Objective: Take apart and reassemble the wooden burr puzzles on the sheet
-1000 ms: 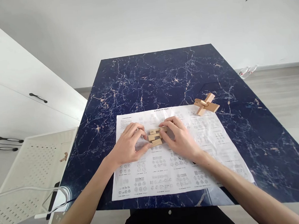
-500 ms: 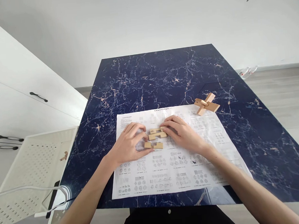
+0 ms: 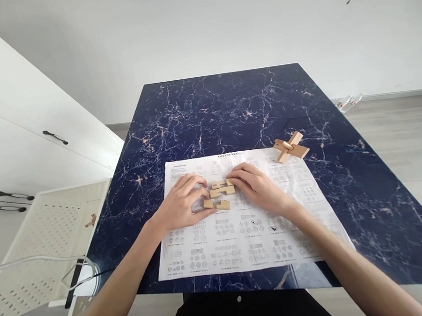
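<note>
Three notched wooden puzzle pieces lie in a loose stack of rows on a printed sheet: an upper piece (image 3: 218,184), a middle piece (image 3: 222,191) and a lower piece (image 3: 223,205). My left hand (image 3: 181,203) rests at their left ends, fingers curved and apart. Its thumb lies along the near side of the lower piece, and its fingertips are close to the middle one. My right hand (image 3: 258,188) has its thumb and fingertips closed about the right end of the upper piece, partly hiding it.
The instruction sheet (image 3: 217,242) carries rows of small diagrams. On its far right corner sits an assembled wooden cross puzzle (image 3: 290,147). The blue marble-patterned table (image 3: 208,115) extends beyond. At left stand a perforated cream panel (image 3: 29,247), a white cable (image 3: 41,259) and white cabinets (image 3: 21,128).
Both hands and the wooden pieces keep almost the same positions. Only a very slight shift of the whole view shows.
</note>
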A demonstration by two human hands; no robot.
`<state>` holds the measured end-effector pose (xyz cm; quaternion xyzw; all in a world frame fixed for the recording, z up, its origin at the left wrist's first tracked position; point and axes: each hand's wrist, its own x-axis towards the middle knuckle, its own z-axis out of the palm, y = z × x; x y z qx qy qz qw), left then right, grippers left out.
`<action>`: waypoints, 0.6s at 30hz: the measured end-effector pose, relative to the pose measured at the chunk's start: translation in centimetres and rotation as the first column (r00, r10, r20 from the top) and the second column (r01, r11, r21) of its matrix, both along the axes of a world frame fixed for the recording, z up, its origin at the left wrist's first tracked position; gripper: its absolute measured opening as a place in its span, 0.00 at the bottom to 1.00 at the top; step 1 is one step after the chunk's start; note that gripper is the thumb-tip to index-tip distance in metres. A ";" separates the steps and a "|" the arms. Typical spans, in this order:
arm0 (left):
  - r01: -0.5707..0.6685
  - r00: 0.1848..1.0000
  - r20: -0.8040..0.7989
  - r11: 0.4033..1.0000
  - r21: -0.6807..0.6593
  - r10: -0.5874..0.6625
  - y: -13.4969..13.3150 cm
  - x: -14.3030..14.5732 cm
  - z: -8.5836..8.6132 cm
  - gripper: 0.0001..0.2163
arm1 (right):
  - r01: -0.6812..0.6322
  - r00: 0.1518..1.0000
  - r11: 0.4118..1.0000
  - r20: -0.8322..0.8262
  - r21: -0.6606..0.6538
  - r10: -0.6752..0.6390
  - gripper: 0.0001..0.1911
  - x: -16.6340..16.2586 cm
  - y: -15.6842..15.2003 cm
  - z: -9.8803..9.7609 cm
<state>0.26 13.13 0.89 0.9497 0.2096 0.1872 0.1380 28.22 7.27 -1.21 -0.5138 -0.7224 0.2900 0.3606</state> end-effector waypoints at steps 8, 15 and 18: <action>-0.005 1.000 -0.002 1.000 -0.027 0.005 0.0 0.1 0.1 0.14 | -0.098 0.994 0.993 0.034 -0.059 0.100 0.15 1.4 -0.1 0.6; -0.064 0.994 0.083 0.997 -0.041 0.067 -0.1 0.1 0.3 0.18 | 0.023 1.000 0.998 -0.006 -0.051 -0.024 0.10 0.3 -0.1 0.7; -0.133 0.982 0.128 0.989 -0.064 0.140 -0.3 0.2 0.1 0.11 | 0.041 0.997 0.994 -0.067 -0.105 -0.048 0.12 0.5 -0.2 1.1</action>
